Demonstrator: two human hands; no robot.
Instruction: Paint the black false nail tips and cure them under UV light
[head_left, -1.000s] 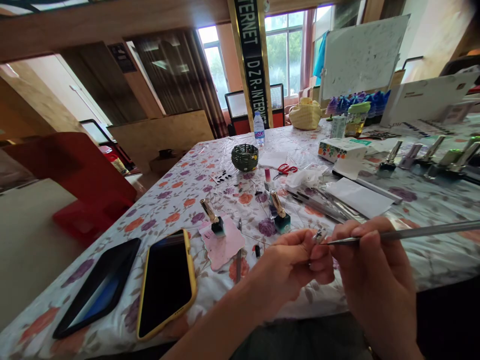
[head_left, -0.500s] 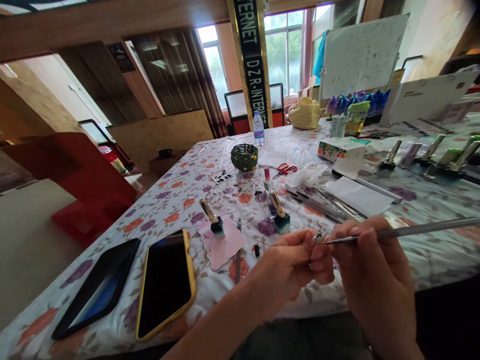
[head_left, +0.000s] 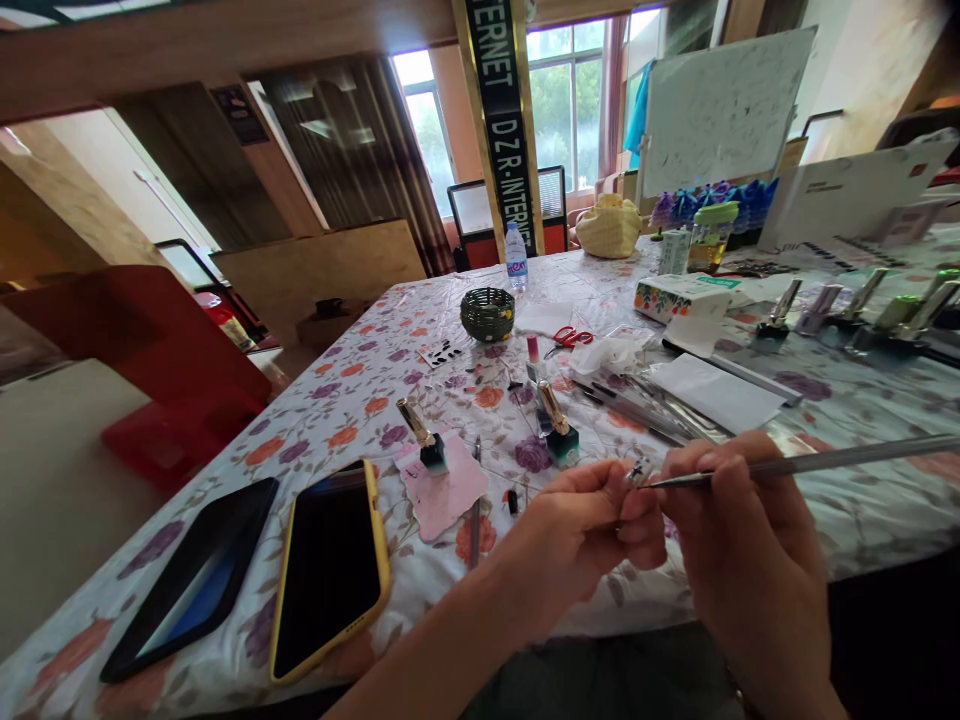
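1. Right now the left hand [head_left: 592, 530] pinches a small nail tip [head_left: 637, 472] between its fingertips, held above the near edge of the table [head_left: 360, 400].
2. Just beside it, the right hand [head_left: 739, 545] has its grip pressed around a thin metal tool [head_left: 825, 462], whose point touches the nail tip.
3. Beyond the hands stands a polish bottle [head_left: 559, 428]; a yellow-cased phone [head_left: 334, 565] lies well to the left, with bare cloth between.
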